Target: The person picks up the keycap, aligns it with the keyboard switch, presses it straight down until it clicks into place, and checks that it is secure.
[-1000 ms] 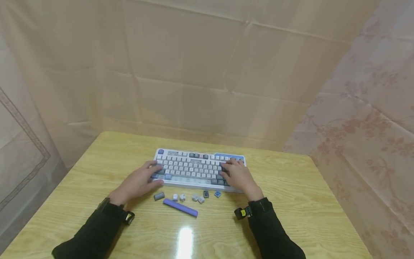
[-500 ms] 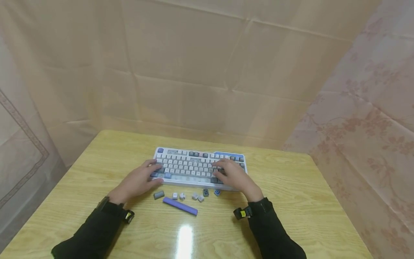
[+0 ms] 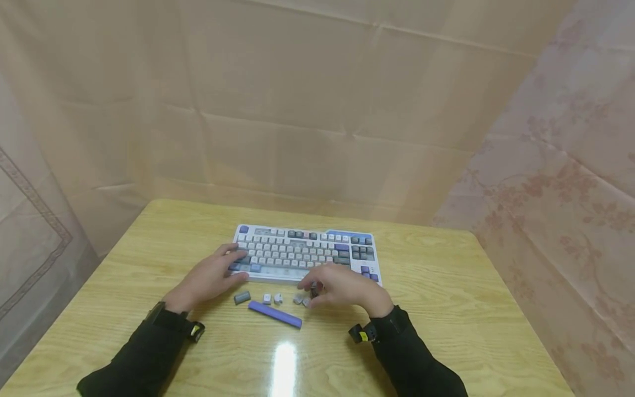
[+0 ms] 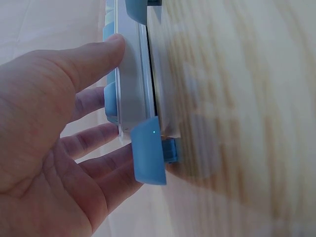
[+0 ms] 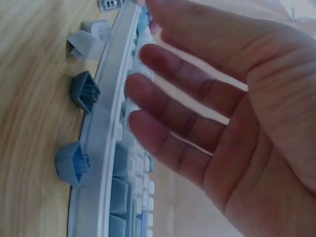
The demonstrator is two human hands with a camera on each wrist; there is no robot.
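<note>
A pale keyboard (image 3: 292, 255) with white, grey and purple keys lies on the table, a keyless strip along its front row. My left hand (image 3: 208, 277) grips its left end, the thumb (image 4: 101, 54) on the front edge and fingers round the side. My right hand (image 3: 342, 284), fingers apart, hovers over the front edge and the loose keycaps there, partly covering them. In the right wrist view a dark keycap (image 5: 85, 92) and a blue keycap (image 5: 72, 164) lie by that edge, hollow sides showing. A long purple spacebar keycap (image 3: 275, 314) lies in front.
A grey keycap (image 3: 242, 298) and small white keycaps (image 3: 267, 299) lie in a row before the keyboard. The yellow wooden table (image 3: 446, 286) is bounded at the back by a beige cloth (image 3: 278, 138) and at the right by a floral cloth (image 3: 560, 182).
My right hand has come off the keyboard's right side and moved left and toward me, over the loose keycaps, baring the right-hand keys. The left hand stays at the left end.
</note>
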